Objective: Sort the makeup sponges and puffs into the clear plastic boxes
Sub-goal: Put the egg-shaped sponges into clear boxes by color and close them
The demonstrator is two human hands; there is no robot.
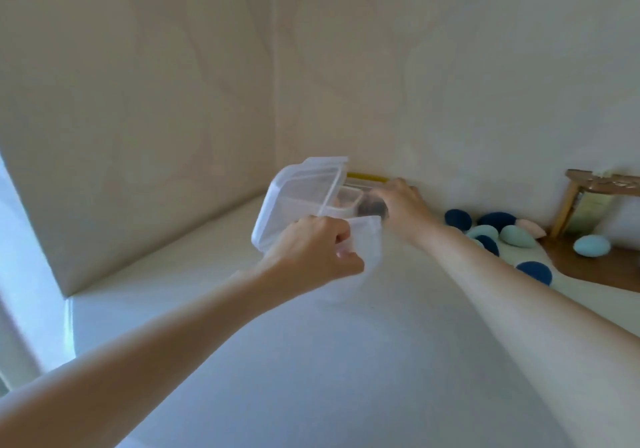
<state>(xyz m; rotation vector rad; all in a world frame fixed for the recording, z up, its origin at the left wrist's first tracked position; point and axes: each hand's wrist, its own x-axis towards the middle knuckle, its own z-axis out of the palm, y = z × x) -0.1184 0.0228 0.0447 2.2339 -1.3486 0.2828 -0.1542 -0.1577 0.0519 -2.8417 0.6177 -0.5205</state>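
My left hand [311, 250] grips a clear plastic box [294, 201] and holds it tilted above the white surface; a blurred clear piece [363, 239] sticks out beside my fingers. My right hand [403, 205] reaches behind it to a second clear box [346, 201] near the wall, fingers on a dark round item [372, 207] there; the grip is blurred. To the right lies a cluster of egg-shaped sponges: dark blue [458, 219], light teal [517, 236], pale pink [531, 227], and one light blue sponge [591, 245] apart from them.
A yellow strip [367, 177] runs along the wall's base behind the boxes. At the far right stands a small wooden stool or stand [588, 188] on a brown wooden surface [595, 267]. Walls close the corner at left and back.
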